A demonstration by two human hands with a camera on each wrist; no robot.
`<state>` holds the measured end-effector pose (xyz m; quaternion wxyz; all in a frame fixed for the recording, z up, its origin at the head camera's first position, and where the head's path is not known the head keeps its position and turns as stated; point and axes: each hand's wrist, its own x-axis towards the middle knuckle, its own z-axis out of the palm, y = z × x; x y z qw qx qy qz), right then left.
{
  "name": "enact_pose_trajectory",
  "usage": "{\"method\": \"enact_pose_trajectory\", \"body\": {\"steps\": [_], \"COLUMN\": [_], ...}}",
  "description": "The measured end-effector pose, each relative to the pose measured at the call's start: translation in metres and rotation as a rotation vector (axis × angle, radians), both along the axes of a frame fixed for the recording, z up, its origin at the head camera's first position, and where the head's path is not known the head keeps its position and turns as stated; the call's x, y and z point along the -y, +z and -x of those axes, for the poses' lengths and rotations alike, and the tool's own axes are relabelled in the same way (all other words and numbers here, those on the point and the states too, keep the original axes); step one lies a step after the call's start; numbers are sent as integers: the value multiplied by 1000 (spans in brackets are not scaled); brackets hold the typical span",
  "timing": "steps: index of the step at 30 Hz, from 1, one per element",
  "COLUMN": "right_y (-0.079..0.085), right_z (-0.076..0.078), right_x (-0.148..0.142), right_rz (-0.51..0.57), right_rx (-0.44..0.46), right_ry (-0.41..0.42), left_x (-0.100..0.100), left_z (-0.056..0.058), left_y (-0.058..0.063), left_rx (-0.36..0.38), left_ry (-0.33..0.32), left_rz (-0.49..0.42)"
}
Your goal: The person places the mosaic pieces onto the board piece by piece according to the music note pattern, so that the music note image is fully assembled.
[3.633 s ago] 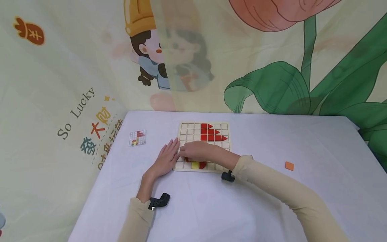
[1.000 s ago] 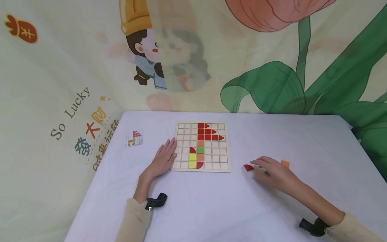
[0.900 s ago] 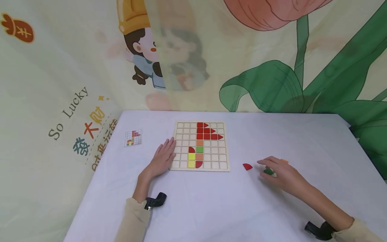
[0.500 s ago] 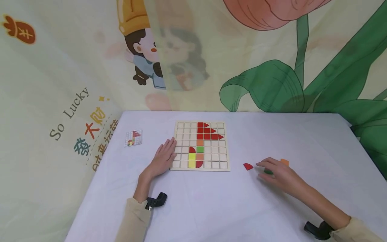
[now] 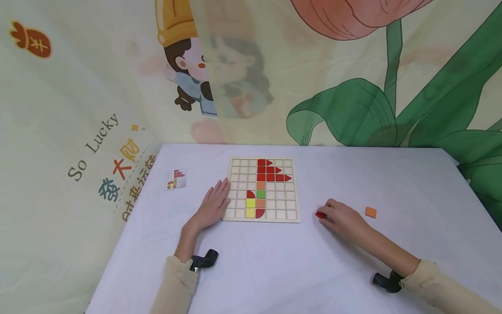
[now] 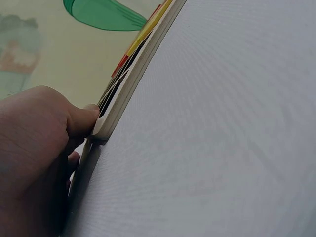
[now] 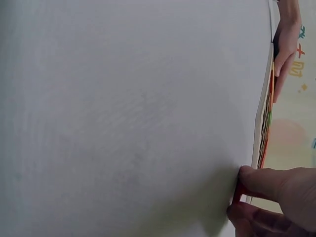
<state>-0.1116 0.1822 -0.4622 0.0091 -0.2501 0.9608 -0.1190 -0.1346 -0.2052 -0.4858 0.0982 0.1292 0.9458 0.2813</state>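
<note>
A wooden grid board (image 5: 282,194) lies on the table with coloured tiles set in its squares. My left hand (image 5: 212,205) lies flat with straight fingers along the board's left edge; in the left wrist view its thumb (image 6: 81,120) touches the board's corner. To the right of the board, my right hand (image 5: 343,218) pinches a red quarter-circle tile (image 5: 320,215) at the table top. In the right wrist view the red tile (image 7: 238,191) shows edge-on between thumb and fingertip. An orange square tile (image 5: 370,212) lies beyond the right hand.
A small printed pattern card (image 5: 174,179) lies left of the board on the white-covered table (image 5: 274,270). Printed cloth (image 5: 251,126) hangs at the back and left side. Each wrist wears a black camera.
My right hand went from the board to the loose tiles at the right, then shifted left and took hold of the red quarter-circle. A green tile seen by it earlier no longer shows. Left hand stayed.
</note>
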Motion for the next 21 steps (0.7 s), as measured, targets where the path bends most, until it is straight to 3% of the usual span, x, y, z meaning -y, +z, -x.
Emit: {"method": "enact_pose_trajectory", "body": {"steps": [8, 13, 16, 21], "right_y": [-3, 5, 18, 34], "right_z": [3, 16, 27, 47], "right_x": [-6, 1, 21, 77], "right_rz": [40, 48, 59, 77], "right_rx": [-71, -92, -87, -83], "right_ry": [134, 200, 269, 426], "left_x": [0, 0, -1, -1], "left_z": [0, 0, 0, 0], "left_y": [0, 2, 2, 1], "left_rx": [-1, 3, 8, 7], "left_ry": [2, -2, -2, 1], "left_rz": [-1, 3, 5, 2]}}
